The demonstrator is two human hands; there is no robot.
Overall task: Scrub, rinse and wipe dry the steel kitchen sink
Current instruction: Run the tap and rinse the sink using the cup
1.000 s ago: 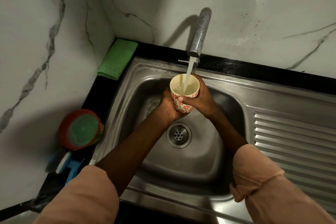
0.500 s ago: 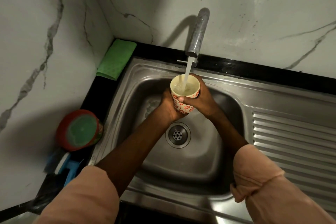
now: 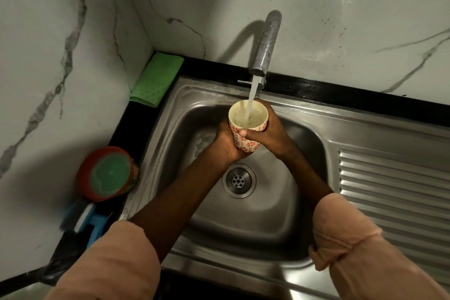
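- While water runs from the tap (image 3: 264, 48), left hand (image 3: 225, 142) and right hand (image 3: 271, 133) both clasp the cup (image 3: 246, 135).
- Drain (image 3: 238, 180) below the grip; green cloth (image 3: 157, 78) far left, on the sink (image 3: 365, 126) edge.

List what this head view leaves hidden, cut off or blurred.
- Cup base: covered by the left hand and right hand.
- Tap handle: only a stub shows behind the water stream.
- Blue brush: blurred, partly behind the left sleeve.
- Sink drainboard: cut off at the right edge.
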